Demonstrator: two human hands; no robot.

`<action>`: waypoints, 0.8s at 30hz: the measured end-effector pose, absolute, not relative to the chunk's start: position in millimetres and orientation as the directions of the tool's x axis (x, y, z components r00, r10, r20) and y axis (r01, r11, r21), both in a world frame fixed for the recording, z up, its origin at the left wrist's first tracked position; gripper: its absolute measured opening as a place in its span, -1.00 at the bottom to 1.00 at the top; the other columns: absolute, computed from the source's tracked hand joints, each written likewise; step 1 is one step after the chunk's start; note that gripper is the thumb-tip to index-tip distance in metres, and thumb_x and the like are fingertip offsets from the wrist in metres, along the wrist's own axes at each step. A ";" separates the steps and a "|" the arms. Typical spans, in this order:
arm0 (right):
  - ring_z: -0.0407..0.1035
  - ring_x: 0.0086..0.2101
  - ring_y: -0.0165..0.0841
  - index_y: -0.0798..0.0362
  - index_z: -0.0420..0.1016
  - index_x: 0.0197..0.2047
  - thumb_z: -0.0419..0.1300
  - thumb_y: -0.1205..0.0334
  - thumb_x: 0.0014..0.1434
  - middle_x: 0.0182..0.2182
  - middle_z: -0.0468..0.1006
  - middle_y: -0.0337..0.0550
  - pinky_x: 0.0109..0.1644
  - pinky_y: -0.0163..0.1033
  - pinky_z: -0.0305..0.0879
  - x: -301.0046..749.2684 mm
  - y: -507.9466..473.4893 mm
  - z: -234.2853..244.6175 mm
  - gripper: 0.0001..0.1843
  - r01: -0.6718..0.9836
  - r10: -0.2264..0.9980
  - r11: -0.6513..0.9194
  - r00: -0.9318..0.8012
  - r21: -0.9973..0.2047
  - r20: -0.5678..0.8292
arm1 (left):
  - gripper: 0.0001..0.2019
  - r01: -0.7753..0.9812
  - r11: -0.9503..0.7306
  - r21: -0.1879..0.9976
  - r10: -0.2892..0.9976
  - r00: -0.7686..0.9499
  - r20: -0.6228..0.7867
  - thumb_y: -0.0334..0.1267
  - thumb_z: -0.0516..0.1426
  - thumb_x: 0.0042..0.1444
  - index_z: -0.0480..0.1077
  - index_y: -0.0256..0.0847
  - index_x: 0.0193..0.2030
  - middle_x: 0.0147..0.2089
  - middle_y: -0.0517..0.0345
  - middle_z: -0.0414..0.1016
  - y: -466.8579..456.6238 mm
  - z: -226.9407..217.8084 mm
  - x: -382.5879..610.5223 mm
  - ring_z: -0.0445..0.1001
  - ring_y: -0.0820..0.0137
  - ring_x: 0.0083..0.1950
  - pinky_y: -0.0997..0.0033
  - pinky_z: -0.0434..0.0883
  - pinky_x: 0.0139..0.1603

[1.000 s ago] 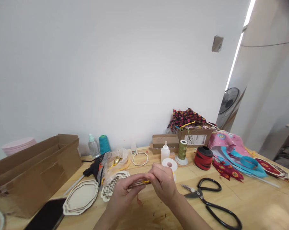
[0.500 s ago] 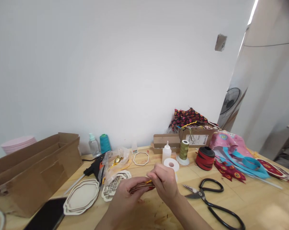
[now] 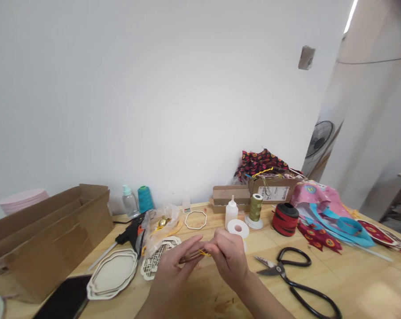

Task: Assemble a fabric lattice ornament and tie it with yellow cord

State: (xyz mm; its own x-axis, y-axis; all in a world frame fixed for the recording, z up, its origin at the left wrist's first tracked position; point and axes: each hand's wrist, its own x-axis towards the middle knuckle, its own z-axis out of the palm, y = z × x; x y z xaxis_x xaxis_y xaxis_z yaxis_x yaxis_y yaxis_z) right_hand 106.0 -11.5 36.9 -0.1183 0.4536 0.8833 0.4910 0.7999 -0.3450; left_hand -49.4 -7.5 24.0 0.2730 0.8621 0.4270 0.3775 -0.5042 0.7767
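Both my hands meet over the wooden table (image 3: 360, 283) at the bottom centre. My left hand (image 3: 173, 270) grips a thin flat brown piece (image 3: 190, 255) edge-on, its fingers closed along it. My right hand (image 3: 228, 257) pinches a yellow cord (image 3: 205, 253) at the right end of that piece. A white tape roll (image 3: 238, 228) lies just behind my right hand. Cut-out wooden frames (image 3: 155, 259) lie flat to the left of my left hand.
Black scissors (image 3: 296, 279) lie to the right. Behind stand a glue bottle (image 3: 231, 210), an olive thread spool (image 3: 255, 208) and a red-black ribbon roll (image 3: 285, 218). A glue gun (image 3: 130, 232), a plastic bag (image 3: 160, 223), stacked oval frames (image 3: 112, 272) and an open cardboard box (image 3: 47, 235) are at left. Pink fabric (image 3: 320, 201) lies at right.
My hands have stayed in place over the table. The flat piece has tilted slightly and my left fingers have shifted along it. The view has drifted a little.
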 end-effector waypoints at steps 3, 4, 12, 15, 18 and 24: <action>0.06 -0.65 -0.47 0.08 0.24 -0.64 -0.13 0.16 0.24 -0.71 0.16 -0.29 -0.58 -0.35 -0.06 105.9 -12.1 35.9 -0.54 0.492 0.440 0.807 -0.134 -0.326 0.888 | -0.70 0.393 -0.509 0.766 0.860 0.269 0.434 -0.22 0.13 -0.01 0.36 -0.01 -0.07 -0.18 0.23 0.56 -10.0 25.5 -48.9 0.50 0.37 -0.17 0.50 0.42 -0.18; 0.05 -0.65 -0.47 0.08 0.25 -0.64 -0.13 0.16 0.24 -0.71 0.15 -0.29 -0.58 -0.34 -0.07 105.9 -12.1 35.5 -0.55 0.493 0.437 0.809 -0.136 -0.322 0.889 | -0.69 0.398 -0.508 0.764 0.861 0.268 0.432 -0.23 0.13 0.00 0.35 0.00 -0.06 -0.18 0.24 0.56 -10.4 25.9 -48.7 0.50 0.38 -0.17 0.50 0.42 -0.17; 0.06 -0.66 -0.48 0.07 0.26 -0.63 -0.11 0.16 0.23 -0.71 0.17 -0.30 -0.59 -0.35 -0.06 106.1 -12.5 36.6 -0.57 0.480 0.428 0.817 -0.131 -0.320 0.894 | -0.83 0.351 -0.472 0.809 0.876 0.286 0.387 -0.22 0.10 0.02 0.41 -0.09 -0.21 -0.16 0.17 0.54 -12.1 28.1 -47.6 0.49 0.40 -0.19 0.50 0.42 -0.20; 0.08 -0.65 -0.48 0.07 0.28 -0.61 -0.09 0.18 0.23 -0.70 0.20 -0.29 -0.58 -0.36 -0.04 106.5 -13.2 37.3 -0.59 0.470 0.429 0.821 -0.133 -0.324 0.893 | -0.84 0.320 -0.440 0.839 0.892 0.268 0.365 -0.21 0.10 0.02 0.41 -0.11 -0.24 -0.16 0.16 0.54 -13.0 29.0 -46.5 0.49 0.38 -0.18 0.49 0.42 -0.19; 0.07 -0.65 -0.48 0.07 0.29 -0.60 -0.09 0.19 0.23 -0.70 0.21 -0.28 -0.59 -0.36 -0.04 106.8 -13.7 37.9 -0.60 0.478 0.424 0.819 -0.132 -0.317 0.896 | -0.84 0.290 -0.415 0.862 0.902 0.255 0.349 -0.21 0.11 0.01 0.41 -0.10 -0.25 -0.16 0.17 0.54 -12.9 28.5 -45.4 0.49 0.36 -0.17 0.46 0.42 -0.17; 0.07 -0.66 -0.47 0.07 0.28 -0.63 -0.11 0.18 0.24 -0.73 0.20 -0.28 -0.59 -0.35 -0.06 106.3 -13.6 38.4 -0.56 0.508 0.423 0.806 -0.137 -0.303 0.896 | -0.86 0.303 -0.413 0.859 0.903 0.262 0.342 -0.20 0.11 0.00 0.43 -0.10 -0.29 -0.13 0.14 0.53 -12.2 29.4 -45.4 0.47 0.31 -0.11 0.41 0.43 -0.16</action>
